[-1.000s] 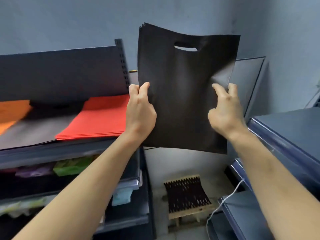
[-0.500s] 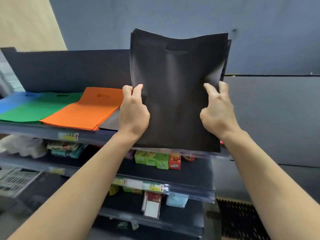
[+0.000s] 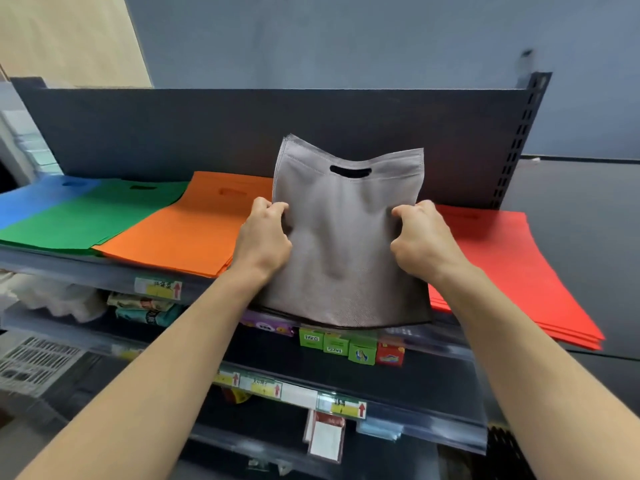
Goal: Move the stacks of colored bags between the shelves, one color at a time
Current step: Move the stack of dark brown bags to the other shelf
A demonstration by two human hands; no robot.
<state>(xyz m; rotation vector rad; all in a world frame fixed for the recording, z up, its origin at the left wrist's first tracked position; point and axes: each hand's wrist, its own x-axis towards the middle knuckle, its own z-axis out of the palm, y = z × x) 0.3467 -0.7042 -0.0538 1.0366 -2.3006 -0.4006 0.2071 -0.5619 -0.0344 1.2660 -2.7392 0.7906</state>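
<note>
The grey stack of bags is being held on the top shelf, straight ahead of the person and in the middle of the view. It is sitting in the gap between the orange stack on its left and the red stack on its right. Its long axis is running from near to far. The near edge is resting at the shelf's front lip, and the far end, with the handle cut-out, is being tilted up toward the dark back panel.

A thin dark layer is showing under the near edge; what it is cannot be told.

The left hand is being closed on the stack's left edge and the right hand on its right edge. Both are placed about halfway along, with curled fingers pinching the fabric. Neither hand is nearer than the other. The cloth is being buckled slightly between them.

Farther left, a green stack and a blue stack are lying flat on the same shelf.

Judging from the tilt, the coming move is being governed by that narrow gap. The stack is likely to need lifting or lowering squarely, so that the orange and red neighbours are not dragged.
</note>
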